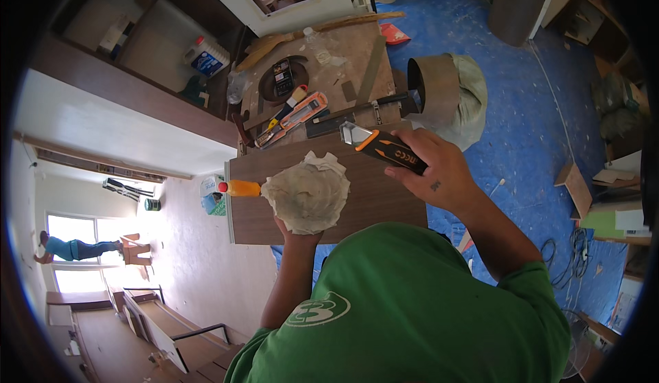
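My left hand (300,230) is closed under a round, ragged-edged bowl (305,194) coated in whitish, putty-like material. Its fingers are mostly hidden beneath it. In my right hand (436,167) is a black-and-orange utility knife (391,151), its flat metallic end (353,134) pointing left. That end hangs above the brown board (384,208), up and to the right of the bowl and apart from it. Just left of the bowl lies a small orange bottle (240,188) with a red cap.
Beyond the board, a cluttered worktop holds an orange-handled tool (296,117), a brush (288,105), a clear bottle (317,45) and wood strips (371,71). A covered roll (446,91) stands on blue floor sheeting (508,108). A person (79,249) is at the far left.
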A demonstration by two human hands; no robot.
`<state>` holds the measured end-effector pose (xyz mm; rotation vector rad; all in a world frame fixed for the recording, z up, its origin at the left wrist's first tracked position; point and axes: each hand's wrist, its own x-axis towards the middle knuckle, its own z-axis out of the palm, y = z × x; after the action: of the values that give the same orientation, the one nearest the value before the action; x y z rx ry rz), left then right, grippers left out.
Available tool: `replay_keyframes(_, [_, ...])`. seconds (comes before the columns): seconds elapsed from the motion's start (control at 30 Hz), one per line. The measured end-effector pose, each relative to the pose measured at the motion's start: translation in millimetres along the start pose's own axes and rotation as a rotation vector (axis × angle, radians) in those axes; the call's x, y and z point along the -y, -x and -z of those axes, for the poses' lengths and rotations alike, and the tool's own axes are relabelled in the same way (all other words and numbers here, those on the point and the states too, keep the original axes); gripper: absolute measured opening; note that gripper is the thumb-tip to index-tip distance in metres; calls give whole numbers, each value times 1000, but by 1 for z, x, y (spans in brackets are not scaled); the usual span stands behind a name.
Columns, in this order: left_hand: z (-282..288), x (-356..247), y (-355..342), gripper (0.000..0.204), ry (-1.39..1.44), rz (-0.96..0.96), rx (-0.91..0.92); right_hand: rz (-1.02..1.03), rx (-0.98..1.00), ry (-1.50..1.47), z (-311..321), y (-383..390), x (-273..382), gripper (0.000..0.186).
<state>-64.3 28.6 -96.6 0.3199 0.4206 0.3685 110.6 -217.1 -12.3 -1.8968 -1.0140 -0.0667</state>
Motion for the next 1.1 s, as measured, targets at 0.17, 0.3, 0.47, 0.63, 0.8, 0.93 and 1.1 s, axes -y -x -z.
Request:
replay_keyframes(0.17, [0, -3, -3, 64, 63, 24, 270, 25, 41, 67, -4, 4, 0, 55])
replay_keyframes(0.3, [-7, -6, -12, 65, 62, 18, 399, 93, 75, 144, -9, 5, 4, 57])
replay_keyframes(0.47, [-33, -5, -12, 67, -60, -9, 341, 200, 104, 213, -11, 2, 7, 59])
replay_keyframes(0.63, [-50, 0, -19, 55, -583, -20, 361, 158, 174, 254, -16, 0, 6, 58])
replay_keyframes(0.8, [-70, 26, -16, 40, -1060, -164, 126, 100, 222, 245, -24, 11, 0, 55])
replay_keyframes(0.93, [-55, 27, -25, 34, -1109, -124, 16, -1, 343, 257, -24, 23, -7, 54])
replay_keyframes(1.1, [4, 17, -53, 36, -881, -37, -213, -235, 395, 41, -20, 47, -33, 50])
